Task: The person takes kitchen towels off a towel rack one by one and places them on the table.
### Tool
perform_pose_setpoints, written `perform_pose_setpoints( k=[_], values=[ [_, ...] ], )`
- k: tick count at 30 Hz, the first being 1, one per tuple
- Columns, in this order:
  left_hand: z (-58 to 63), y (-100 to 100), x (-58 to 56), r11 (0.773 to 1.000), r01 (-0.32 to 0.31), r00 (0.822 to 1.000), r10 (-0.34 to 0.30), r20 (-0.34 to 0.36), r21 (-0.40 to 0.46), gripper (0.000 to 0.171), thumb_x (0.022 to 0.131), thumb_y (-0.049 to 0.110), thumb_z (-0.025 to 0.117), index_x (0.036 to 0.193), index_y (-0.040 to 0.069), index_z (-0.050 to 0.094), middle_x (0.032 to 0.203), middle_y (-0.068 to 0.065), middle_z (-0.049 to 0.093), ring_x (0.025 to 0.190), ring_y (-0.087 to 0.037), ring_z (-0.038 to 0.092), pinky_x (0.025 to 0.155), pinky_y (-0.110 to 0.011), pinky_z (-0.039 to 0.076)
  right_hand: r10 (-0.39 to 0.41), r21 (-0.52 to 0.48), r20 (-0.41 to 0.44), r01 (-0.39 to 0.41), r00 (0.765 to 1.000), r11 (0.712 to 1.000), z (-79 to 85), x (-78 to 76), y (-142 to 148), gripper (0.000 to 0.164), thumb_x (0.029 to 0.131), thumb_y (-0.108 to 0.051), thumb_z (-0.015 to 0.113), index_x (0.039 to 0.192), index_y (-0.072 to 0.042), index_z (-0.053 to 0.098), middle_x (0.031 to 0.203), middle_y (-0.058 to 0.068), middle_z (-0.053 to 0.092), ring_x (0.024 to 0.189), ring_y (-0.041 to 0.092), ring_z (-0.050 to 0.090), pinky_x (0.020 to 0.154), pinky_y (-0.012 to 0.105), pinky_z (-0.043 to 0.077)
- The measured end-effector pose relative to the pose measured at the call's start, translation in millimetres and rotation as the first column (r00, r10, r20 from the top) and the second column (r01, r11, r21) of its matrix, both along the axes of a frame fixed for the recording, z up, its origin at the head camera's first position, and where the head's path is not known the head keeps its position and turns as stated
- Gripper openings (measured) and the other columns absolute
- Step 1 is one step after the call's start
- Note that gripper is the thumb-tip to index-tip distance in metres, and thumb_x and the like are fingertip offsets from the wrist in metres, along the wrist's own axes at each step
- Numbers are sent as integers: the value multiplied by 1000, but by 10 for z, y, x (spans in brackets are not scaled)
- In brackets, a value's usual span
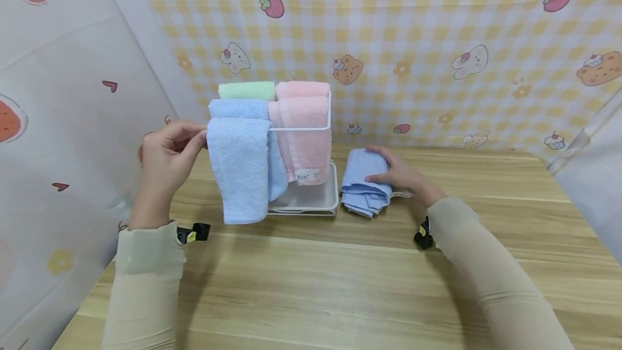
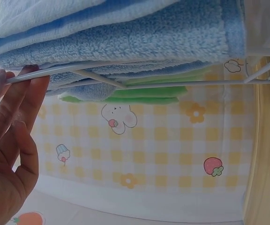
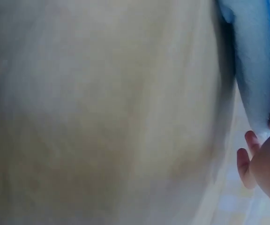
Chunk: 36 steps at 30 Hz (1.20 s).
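A white wire towel rack stands on the table with folded towels over its bars. My left hand pinches the rack's front left corner, beside a light blue towel that hangs over the front bar. In the left wrist view, the thumb and fingers of the left hand meet around the white wire, under the blue terry cloth. To the rack's right, a folded blue towel lies bunched on the table. My right hand holds its right side, thumb on top and fingers around the far edge.
Behind the front towel hang another blue towel, a green one and pink ones. A white tray forms the rack's base. A checked yellow curtain backs the wooden table, with a white curtain at the left.
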<state>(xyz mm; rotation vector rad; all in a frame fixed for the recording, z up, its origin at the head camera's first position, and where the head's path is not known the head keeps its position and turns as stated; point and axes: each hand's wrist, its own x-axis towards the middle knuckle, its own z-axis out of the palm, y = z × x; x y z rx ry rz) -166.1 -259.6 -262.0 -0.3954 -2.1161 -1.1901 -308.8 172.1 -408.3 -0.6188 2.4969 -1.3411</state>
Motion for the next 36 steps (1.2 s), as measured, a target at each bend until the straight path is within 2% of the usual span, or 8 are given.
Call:
perform_pose_setpoints(
  k=[7, 10, 15, 18, 22, 25, 32, 36],
  values=[
    [11, 11, 0, 1000, 8, 1000, -8, -2, 6, 9, 90, -1, 68, 93, -9, 72, 81, 25, 70, 69, 2, 67, 64, -9, 54, -21, 16, 39, 21, 999, 1000, 92, 43, 82, 79, 88, -16, 76, 154, -9, 33, 157, 26, 28, 143, 48, 29, 119, 62, 27],
    [12, 14, -4, 1000, 3, 1000, -3, -3, 5, 8, 90, -1, 69, 93, -7, 73, 80, 20, 72, 69, 1, 67, 64, -10, 54, -34, 103, -36, 37, 999, 994, 121, 85, 120, 76, 88, -20, 76, 152, -8, 37, 157, 25, 33, 144, 47, 30, 121, 62, 22],
    [9, 11, 0, 1000, -15, 1000, 15, 14, 4, 10, 90, 2, 70, 94, -6, 73, 81, 14, 73, 69, -2, 67, 65, -9, 54, -15, 262, -170, 59, 985, 963, 143, 182, 156, 74, 87, -28, 78, 148, -8, 42, 156, 24, 34, 145, 46, 27, 121, 65, 9],
    [4, 6, 6, 1000, -20, 1000, 19, 23, 1, 13, 91, 5, 70, 95, -7, 73, 82, 14, 73, 70, -1, 67, 66, -9, 54, 5, 326, -185, 57, 983, 944, 148, 259, 151, 77, 85, -37, 77, 149, -10, 42, 157, 26, 29, 144, 51, 21, 116, 70, 13],
    [-3, -2, 16, 1000, -18, 1000, 18, 21, -3, 15, 92, 5, 69, 96, -8, 72, 83, 18, 72, 70, 2, 66, 67, -9, 55, 33, 399, -171, 39, 985, 916, 134, 330, 135, 84, 83, -47, 77, 151, -15, 39, 158, 25, 25, 140, 57, 19, 107, 80, 21],
    [-1, -2, 22, 1000, -20, 999, 20, 25, -7, 14, 92, 4, 69, 97, -9, 71, 82, 25, 69, 70, 3, 66, 67, -8, 54, 27, 406, -154, 39, 988, 913, 123, 352, 125, 86, 83, -48, 77, 152, -17, 38, 159, 23, 24, 140, 59, 17, 103, 85, 21],
    [7, 8, 28, 999, -31, 999, 32, 39, -13, 14, 92, 4, 68, 97, -9, 71, 82, 29, 67, 71, 0, 67, 68, -8, 54, -3, 381, -119, 48, 993, 923, 76, 351, 103, 86, 82, -49, 78, 153, -20, 37, 161, 19, 22, 142, 53, 12, 106, 82, 18],
    [14, 10, 33, 999, -37, 999, 38, 35, -19, 14, 92, 5, 68, 97, -9, 71, 82, 30, 66, 71, 1, 67, 68, -8, 54, -2, 411, -115, 49, 993, 910, 51, 326, 119, 85, 84, -51, 75, 154, -24, 36, 165, 19, 12, 145, 55, 3, 105, 84, 14]
  ],
)
